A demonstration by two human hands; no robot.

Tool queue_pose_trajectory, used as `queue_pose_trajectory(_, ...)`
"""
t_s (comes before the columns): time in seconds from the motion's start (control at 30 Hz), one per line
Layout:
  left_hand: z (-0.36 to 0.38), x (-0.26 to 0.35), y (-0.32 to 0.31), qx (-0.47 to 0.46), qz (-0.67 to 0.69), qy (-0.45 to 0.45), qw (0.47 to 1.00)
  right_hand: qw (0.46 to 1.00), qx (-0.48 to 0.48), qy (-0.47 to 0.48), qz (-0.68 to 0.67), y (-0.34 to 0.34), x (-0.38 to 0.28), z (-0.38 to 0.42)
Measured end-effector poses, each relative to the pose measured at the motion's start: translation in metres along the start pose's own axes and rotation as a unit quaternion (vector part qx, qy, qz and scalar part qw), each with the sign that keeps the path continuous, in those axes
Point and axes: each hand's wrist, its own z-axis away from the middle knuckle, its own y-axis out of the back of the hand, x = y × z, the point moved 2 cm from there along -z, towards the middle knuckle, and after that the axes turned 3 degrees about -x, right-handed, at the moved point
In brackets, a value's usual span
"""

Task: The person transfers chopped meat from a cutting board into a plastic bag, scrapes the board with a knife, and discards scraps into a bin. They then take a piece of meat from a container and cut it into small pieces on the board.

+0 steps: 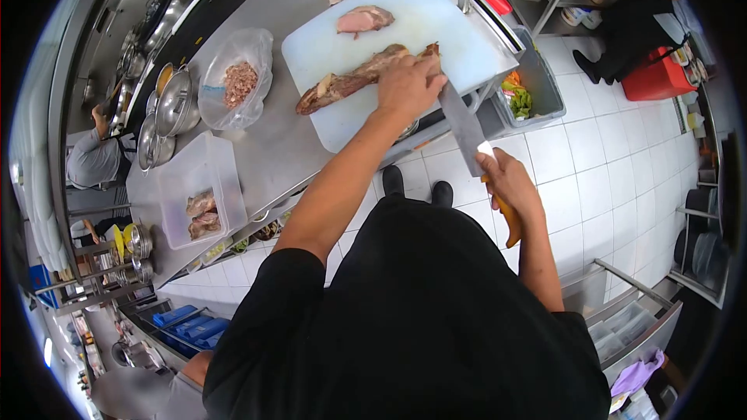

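On the worktop [268, 140], the cutting board [432, 4] sits by the right end. Across it lies the long meat [346, 84], tip over the left edge, mostly whole; the left hand's [408, 87] fingers clamp its right end. The right hand [510, 180] is closed round the knife [464, 126], blade beside that end. One smaller piece [365, 19], apparently already cut, rests towards the far edge.

White square tiles covered the floor [615, 140] around my steel counter [268, 4], with metal shelving [704, 222] nearby.
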Motion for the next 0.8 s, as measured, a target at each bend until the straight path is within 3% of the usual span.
queue_pose_trajectory(0.1, -0.008, -0.006, 0.016, 0.021, 0.008, -0.01, 1.0, 1.0, -0.01, 0.017, -0.014, -0.004, -0.017, -0.006)
queue_pose_trajectory(0.23, -0.035, -0.047, 0.052, 0.121, 0.017, -0.118, 0.985, 0.997, -0.03, 0.07, -0.011, -0.014, -0.062, -0.023)
queue_pose_trajectory(0.33, -0.054, -0.081, 0.087, 0.057, -0.064, -0.063, 0.994, 0.993, -0.055, 0.101, 0.008, -0.026, -0.094, -0.057)
queue_pose_trajectory(0.4, -0.07, -0.125, 0.078, -0.016, -0.08, -0.062, 0.995, 0.992, -0.075, 0.093, 0.039, -0.031, -0.112, -0.069)
queue_pose_trajectory(0.53, -0.056, -0.16, 0.077, -0.149, -0.08, -0.04, 0.985, 0.996, -0.034, 0.077, 0.022, -0.019, -0.069, -0.068)
queue_pose_trajectory(0.63, -0.007, -0.155, 0.094, -0.128, 0.041, 0.007, 0.991, 0.999, 0.027, 0.005, 0.027, 0.002, -0.046, -0.042)
queue_pose_trajectory(0.73, 0.036, -0.148, 0.084, -0.105, -0.01, -0.018, 0.994, 0.998, 0.048, 0.029, 0.028, 0.007, -0.027, -0.044)
queue_pose_trajectory(0.8, 0.033, -0.134, 0.074, -0.105, 0.045, 0.003, 0.993, 0.996, 0.071, 0.058, 0.005, 0.008, -0.033, -0.048)
